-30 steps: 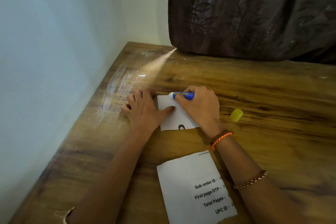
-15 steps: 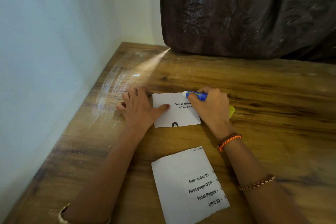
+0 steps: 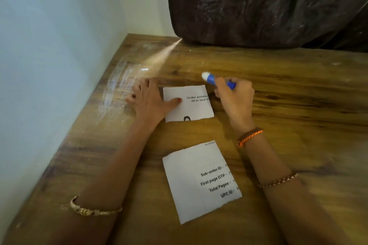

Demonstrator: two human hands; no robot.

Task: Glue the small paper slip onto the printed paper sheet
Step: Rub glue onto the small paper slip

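Your right hand (image 3: 234, 97) is closed around the blue glue stick (image 3: 218, 80), white tip bare and pointing toward the upper left of the frame, lifted clear of the paper as far as I can tell. Your left hand (image 3: 151, 99) is flat and spread on the table (image 3: 298, 125), thumb pressing the left edge of the small paper slip (image 3: 189, 103), so that's what's keeping it put. The slip sits right between your two hands at mid-frame, touching the left one and just beside the right. The printed paper sheet (image 3: 201, 181) is well apart from it, lower down toward the bottom centre between your forearms, lying at a bit of a tilt. What I'd watch for: the slip is light, so if you ease that thumb off while the sticky tip drags across it, it'll probably skid, crumple or ride up on the glue. Also can't tell which face actually has glue on it, so flipping it carelessly could stick it to the table or your fingers instead. And since the sheet is skewed, you could easily land the slip crooked or over the printed lines on its right half.
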